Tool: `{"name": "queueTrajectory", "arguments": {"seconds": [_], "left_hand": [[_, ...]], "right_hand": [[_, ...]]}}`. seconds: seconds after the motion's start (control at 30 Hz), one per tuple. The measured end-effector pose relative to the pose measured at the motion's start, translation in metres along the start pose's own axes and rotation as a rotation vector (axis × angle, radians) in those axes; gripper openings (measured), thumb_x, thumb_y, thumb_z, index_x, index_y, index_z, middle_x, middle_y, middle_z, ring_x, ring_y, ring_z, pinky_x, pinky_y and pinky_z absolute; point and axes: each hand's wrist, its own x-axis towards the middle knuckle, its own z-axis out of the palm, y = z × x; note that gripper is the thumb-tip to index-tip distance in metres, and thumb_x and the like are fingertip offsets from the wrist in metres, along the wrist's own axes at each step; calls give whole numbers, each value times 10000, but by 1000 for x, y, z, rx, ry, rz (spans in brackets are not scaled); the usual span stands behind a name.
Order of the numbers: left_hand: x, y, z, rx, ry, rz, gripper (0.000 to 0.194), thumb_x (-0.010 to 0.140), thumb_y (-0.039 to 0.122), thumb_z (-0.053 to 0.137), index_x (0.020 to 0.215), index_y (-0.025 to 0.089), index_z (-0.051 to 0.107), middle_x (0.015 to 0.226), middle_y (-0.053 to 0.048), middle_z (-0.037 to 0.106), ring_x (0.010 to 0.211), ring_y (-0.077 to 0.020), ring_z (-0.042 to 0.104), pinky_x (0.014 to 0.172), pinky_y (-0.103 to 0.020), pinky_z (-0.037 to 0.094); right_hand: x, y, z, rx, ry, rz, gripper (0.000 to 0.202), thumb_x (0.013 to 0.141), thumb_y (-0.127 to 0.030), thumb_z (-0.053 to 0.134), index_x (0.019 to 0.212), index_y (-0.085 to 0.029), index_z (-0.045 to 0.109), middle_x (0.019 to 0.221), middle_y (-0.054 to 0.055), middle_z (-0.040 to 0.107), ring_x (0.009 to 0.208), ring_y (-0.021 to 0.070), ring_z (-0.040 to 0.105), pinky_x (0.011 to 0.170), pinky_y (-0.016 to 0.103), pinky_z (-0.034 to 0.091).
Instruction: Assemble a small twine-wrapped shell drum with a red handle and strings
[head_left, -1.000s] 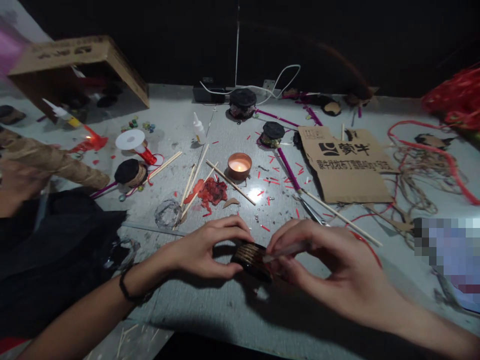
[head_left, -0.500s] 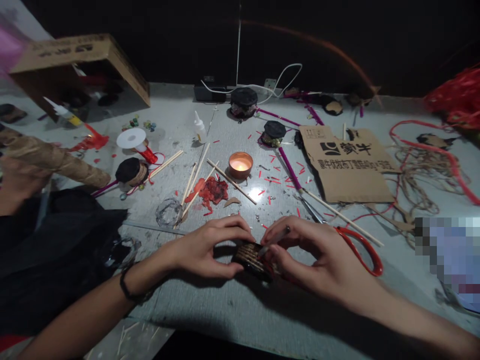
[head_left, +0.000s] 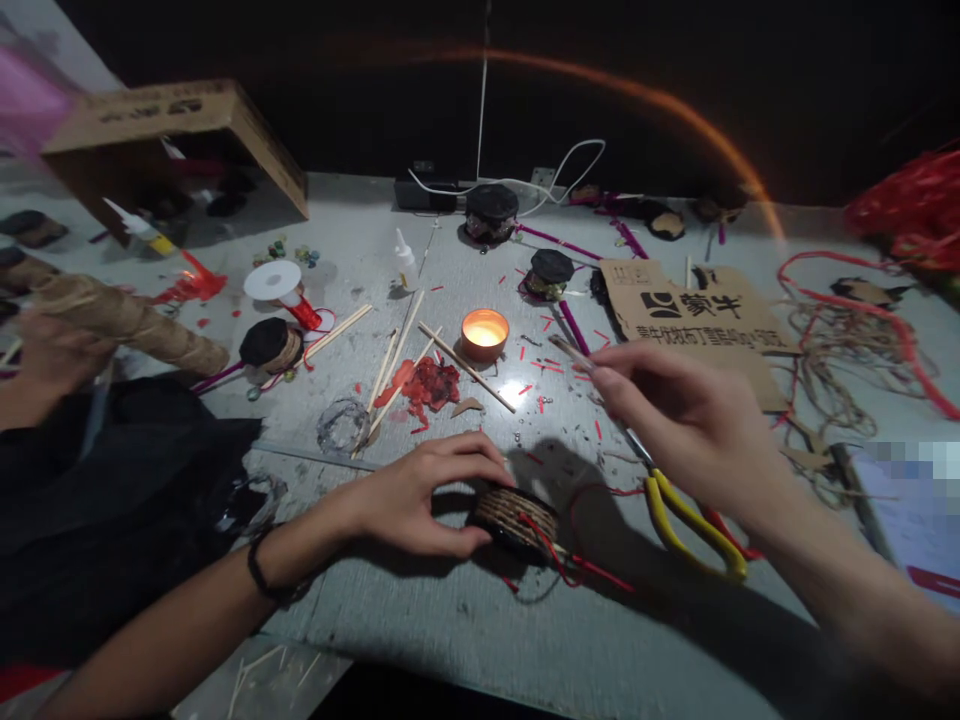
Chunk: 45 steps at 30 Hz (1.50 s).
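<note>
My left hand (head_left: 427,495) grips the left side of a round drum wrapped in brown twine (head_left: 517,515), with black faces and a red cord trailing to the right. My right hand (head_left: 675,420) is raised to the upper right of the drum, pinching a thin stick-like tool (head_left: 571,352) whose tip points up and left. A lit candle in a small copper-coloured cup (head_left: 484,336) stands beyond the drum. Yellow-handled pliers (head_left: 694,535) lie below my right hand, over a partly hidden red handle.
Wooden sticks (head_left: 466,367) and red wax (head_left: 431,388) lie left of the candle. Behind stand a glue bottle (head_left: 403,262) and a small black drum (head_left: 550,272). Flattened cardboard (head_left: 694,310) lies right. Another person's hand (head_left: 52,365) is at far left, near a brown roll (head_left: 135,325).
My right hand has moved up and right, away from the drum, with the thin tool. My left hand stays on the drum. The red cord and yellow pliers have come into view.
</note>
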Motion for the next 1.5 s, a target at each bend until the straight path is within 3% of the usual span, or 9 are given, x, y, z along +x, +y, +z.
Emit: {"name": "queueTrajectory", "arguments": {"seconds": [0.2, 0.4, 0.7, 1.5], "left_hand": [[0, -3, 2, 17, 22, 25, 452, 842, 239, 830, 1279, 191, 725, 1150, -116, 708, 1050, -253, 698, 926, -409, 597], [-1, -3, 2, 20, 8, 32, 453, 853, 244, 813, 1293, 210, 711, 1148, -118, 708, 1040, -258, 693, 919, -421, 599], [-2, -3, 2, 15, 9, 37, 467, 856, 232, 812, 1309, 213, 701, 1150, -115, 702, 1045, -254, 696, 926, -410, 596], [-2, -5, 2, 36, 6, 37, 457, 859, 247, 809, 1301, 189, 707, 1160, -127, 698, 1053, -254, 700, 921, -403, 598]], "right_hand": [[71, 15, 26, -344, -153, -232, 230, 1028, -270, 612, 1047, -184, 825, 897, 85, 700, 714, 194, 592, 663, 359, 428], [102, 35, 66, -457, -191, -223, 198, 919, -124, 624, 918, -178, 814, 935, 111, 671, 747, 212, 561, 656, 365, 351], [104, 41, 70, -438, -207, -211, 210, 971, -171, 640, 1037, -171, 839, 960, 110, 682, 777, 207, 584, 682, 350, 385], [101, 41, 70, -434, -184, -199, 211, 995, -189, 639, 1032, -176, 846, 943, 111, 672, 800, 221, 598, 681, 348, 376]]}}
